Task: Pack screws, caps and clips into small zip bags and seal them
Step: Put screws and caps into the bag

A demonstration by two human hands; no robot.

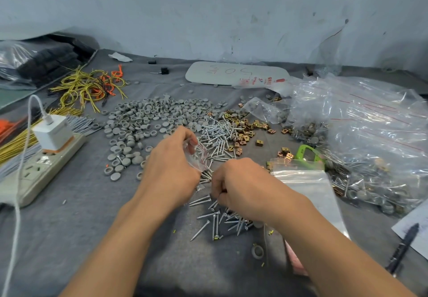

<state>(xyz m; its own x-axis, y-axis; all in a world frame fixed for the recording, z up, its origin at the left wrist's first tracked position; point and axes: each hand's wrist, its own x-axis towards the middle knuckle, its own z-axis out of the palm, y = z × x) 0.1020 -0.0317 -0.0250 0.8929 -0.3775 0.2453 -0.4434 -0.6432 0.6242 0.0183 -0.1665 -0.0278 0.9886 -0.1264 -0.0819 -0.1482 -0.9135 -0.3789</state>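
Bag up, screws under my hands on the table [81,215].
My left grip [171,164] pinches the bag [199,157] just above the pile; my right grip [238,185] curls around screws [215,218], beside it.

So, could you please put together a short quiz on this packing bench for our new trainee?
1. What does the left hand hold? A) a small clear zip bag B) a screwdriver C) a roll of tape
2. True or false: the grey caps lie to the left of the gold clips.
3. Fill in: the right hand, fingers curled, picks at the loose ____ nearest the person.
Key: 1 A; 2 true; 3 screws.
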